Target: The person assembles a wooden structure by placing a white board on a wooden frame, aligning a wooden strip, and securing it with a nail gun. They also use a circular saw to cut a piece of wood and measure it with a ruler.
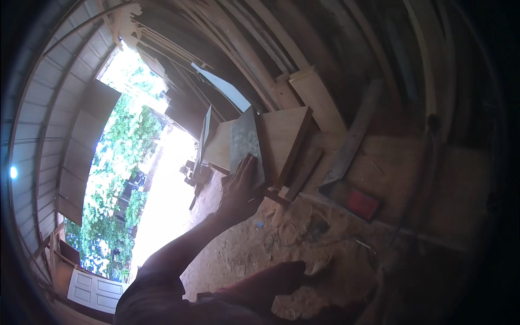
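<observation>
My left hand reaches out with its back showing. Its fingers lie stretched over the near end of a grey, mottled flat board. The thumb side is near that board's lower right edge, too dim to see well. Under the grey piece is a wide light-brown wooden panel, tilted in the picture and raised above the ground. My right hand does not show; the lower right is dark and blurred.
A red flat object lies by a long plank on the right. Several timber lengths lean behind. Sandy ground with scraps spreads below. A white panelled door stands lower left, near the bright open side.
</observation>
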`<action>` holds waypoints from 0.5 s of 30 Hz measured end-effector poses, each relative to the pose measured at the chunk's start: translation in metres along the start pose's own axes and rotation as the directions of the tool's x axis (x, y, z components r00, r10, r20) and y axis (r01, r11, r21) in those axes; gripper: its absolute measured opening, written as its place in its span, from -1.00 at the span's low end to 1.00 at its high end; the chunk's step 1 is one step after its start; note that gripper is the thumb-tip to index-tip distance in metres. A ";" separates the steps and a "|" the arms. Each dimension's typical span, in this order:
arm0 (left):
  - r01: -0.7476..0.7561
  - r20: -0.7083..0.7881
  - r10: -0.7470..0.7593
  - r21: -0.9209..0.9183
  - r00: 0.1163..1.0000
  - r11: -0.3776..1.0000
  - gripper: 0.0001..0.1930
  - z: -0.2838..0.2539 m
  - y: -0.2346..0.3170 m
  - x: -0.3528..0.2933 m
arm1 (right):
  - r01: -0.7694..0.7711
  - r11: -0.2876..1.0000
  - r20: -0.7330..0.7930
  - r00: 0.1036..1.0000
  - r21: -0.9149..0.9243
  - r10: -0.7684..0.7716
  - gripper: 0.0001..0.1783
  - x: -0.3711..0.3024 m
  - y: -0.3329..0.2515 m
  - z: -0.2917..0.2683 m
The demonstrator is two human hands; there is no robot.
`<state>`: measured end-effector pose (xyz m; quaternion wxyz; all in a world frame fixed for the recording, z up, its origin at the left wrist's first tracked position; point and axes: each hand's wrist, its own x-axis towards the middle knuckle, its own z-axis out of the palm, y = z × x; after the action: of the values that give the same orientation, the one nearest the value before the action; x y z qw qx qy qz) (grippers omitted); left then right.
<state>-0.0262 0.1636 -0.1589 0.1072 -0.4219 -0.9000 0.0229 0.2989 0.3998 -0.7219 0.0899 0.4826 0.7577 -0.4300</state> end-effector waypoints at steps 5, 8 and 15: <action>-0.044 -0.068 0.043 -0.016 0.997 0.999 -0.18 0.005 -0.017 0.012 | -0.022 0.999 -0.059 0.998 -0.026 0.021 -0.46 0.041 -0.008 0.016; -0.019 -0.061 0.021 0.035 0.998 0.999 -0.14 0.017 -0.030 0.013 | -0.043 0.999 -0.088 0.995 -0.031 0.040 -0.44 0.024 -0.011 0.003; 0.066 0.042 -0.062 -0.120 0.997 0.991 -0.16 0.021 -0.030 0.017 | -0.055 0.998 -0.145 0.988 -0.019 0.052 -0.37 -0.120 -0.039 -0.076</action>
<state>-0.0638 0.1589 -0.1724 0.0647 -0.3980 -0.9147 -0.0273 0.3506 0.3705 -0.5872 0.0518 0.5316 0.7538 -0.3827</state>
